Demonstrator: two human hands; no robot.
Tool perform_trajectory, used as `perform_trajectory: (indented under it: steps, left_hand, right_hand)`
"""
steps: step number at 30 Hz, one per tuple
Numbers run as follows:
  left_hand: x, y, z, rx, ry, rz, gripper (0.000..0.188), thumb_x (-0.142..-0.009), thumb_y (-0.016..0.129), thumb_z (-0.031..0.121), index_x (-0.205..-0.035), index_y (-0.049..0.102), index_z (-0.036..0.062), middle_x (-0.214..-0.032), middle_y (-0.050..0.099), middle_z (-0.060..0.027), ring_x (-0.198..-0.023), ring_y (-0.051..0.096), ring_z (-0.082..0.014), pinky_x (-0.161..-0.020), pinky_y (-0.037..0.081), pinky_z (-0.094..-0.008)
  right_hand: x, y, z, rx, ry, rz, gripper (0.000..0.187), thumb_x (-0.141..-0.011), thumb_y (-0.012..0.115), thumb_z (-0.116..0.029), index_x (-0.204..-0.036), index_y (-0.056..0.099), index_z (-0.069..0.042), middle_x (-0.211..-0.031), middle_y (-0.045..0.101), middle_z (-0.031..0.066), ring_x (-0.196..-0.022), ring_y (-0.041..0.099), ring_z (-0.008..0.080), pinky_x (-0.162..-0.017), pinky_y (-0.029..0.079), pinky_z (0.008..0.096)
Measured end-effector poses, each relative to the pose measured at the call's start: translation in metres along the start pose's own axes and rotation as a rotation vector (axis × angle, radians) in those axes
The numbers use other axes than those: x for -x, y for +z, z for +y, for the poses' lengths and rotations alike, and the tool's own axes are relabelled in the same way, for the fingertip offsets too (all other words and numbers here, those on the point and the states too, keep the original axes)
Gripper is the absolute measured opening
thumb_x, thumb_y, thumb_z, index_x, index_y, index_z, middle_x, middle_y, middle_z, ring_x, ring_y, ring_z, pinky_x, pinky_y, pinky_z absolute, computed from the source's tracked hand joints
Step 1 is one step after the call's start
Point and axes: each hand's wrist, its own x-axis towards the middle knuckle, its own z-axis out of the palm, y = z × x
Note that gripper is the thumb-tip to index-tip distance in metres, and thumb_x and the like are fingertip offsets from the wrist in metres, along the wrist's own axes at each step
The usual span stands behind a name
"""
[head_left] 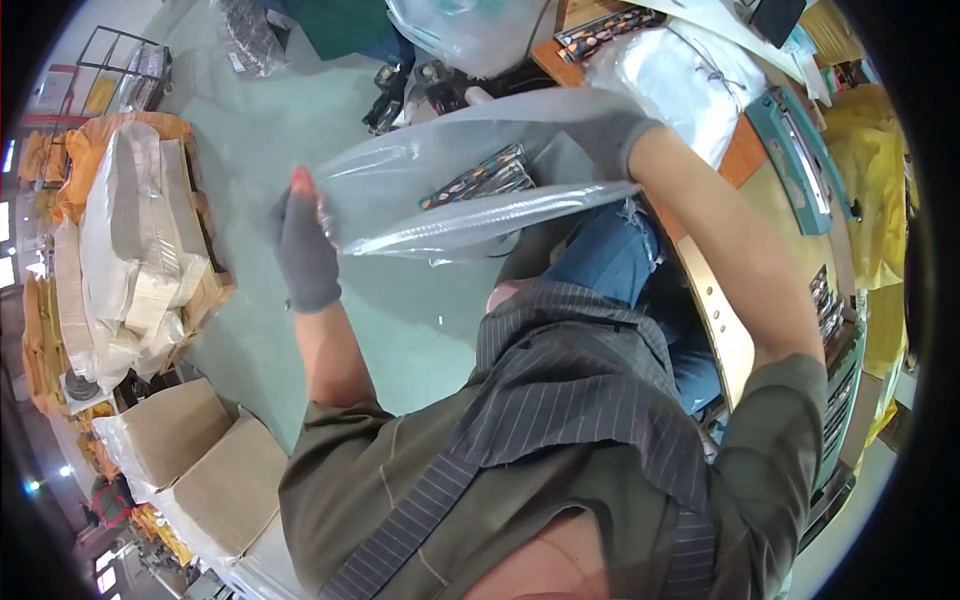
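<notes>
We see a packing workshop: a clear plastic bag (470, 220), what looks like a teal bag sealer (791, 165) on the right-hand workbench (745, 212), cardboard boxes (228, 488) near left, a plastic-draped stack (120, 235) beyond.

Head view, single: left fisheye of a head-worn pair, upright, facing steeply down over the wearer's pinstriped apron (580, 400); apron close, left hand (305, 250) and right hand (605, 142) farther off, floor (410, 335) beyond; coverage wide, bowed outward.
</notes>
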Motion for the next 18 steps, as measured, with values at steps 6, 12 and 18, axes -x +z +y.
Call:
perform_trajectory:
  steps: [6,12,18]
  left_hand:
    - [-0.019,-0.028,-0.086,-0.329,0.006,-0.086,0.045,-0.092,0.051,0.034,-0.057,0.045,0.0073,-0.053,0.037,0.006,-0.052,0.03,-0.0058,-0.047,0.024,-0.0249]
    - [-0.033,-0.002,-0.025,-0.904,0.222,-0.107,0.039,-0.085,0.061,0.035,-0.089,0.06,-0.0042,-0.076,0.061,-0.0079,-0.07,0.055,-0.0142,-0.062,0.044,-0.0277]
    - [-0.087,0.062,-0.02,-1.126,0.705,-0.223,0.071,-0.077,0.071,0.037,-0.131,0.042,0.0021,-0.129,0.048,-0.0191,-0.115,0.049,-0.0315,-0.097,0.038,-0.0386]
  right_hand:
    - [0.038,0.041,-0.107,-0.1,-0.202,0.243,0.077,-0.065,0.07,-0.042,-0.128,0.046,-0.004,-0.118,0.051,0.0183,-0.112,0.049,0.03,-0.105,0.026,0.0404]
    - [0.045,0.108,-0.12,0.146,-0.208,0.46,0.017,-0.068,0.058,-0.024,-0.077,0.06,-0.01,-0.072,0.058,0.0029,-0.087,0.056,0.0215,-0.102,0.031,0.0378]
    - [0.063,0.086,-0.118,-0.143,-0.048,0.649,0.033,-0.074,0.055,-0.027,-0.096,0.06,-0.004,-0.092,0.06,0.0108,-0.093,0.055,0.0272,-0.094,0.039,0.0432]
